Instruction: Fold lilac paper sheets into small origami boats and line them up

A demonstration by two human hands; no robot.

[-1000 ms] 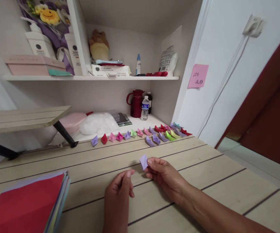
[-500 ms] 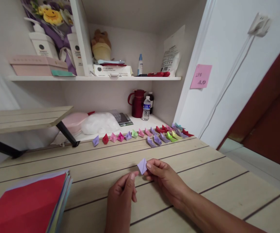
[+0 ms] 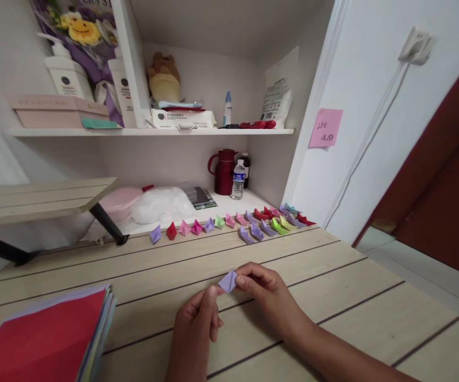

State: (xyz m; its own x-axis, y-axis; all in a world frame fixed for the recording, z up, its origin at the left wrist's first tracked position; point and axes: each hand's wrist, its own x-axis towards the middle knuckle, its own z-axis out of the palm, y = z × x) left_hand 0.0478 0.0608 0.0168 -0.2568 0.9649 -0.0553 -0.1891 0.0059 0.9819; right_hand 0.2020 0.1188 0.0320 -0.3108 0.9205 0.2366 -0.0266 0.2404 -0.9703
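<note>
A small lilac folded paper (image 3: pixel 228 281), diamond-shaped with a crease line across it, is held up above the table in front of me. My right hand (image 3: pixel 262 286) pinches its right corner between thumb and fingers. At the opposite corner is my left hand (image 3: pixel 200 313), thumb and index finger closed together on the paper's tip, the other fingers curled in. Beyond both hands, several folded paper boats (image 3: pixel 257 231) in lilac, red, pink, green and yellow stand in rows along the table's far edge.
On the left lies a stack of coloured paper (image 3: pixel 50 331), red on top. Behind it stands a small raised wooden shelf (image 3: pixel 42 196) on black legs. A red jug (image 3: pixel 224 172) and a water bottle (image 3: pixel 238 180) stand in the white cabinet.
The lilac paper has tilted over and come slightly down and left. Its left corner now meets my left fingertips, which were just apart from it. The view has shifted slightly.
</note>
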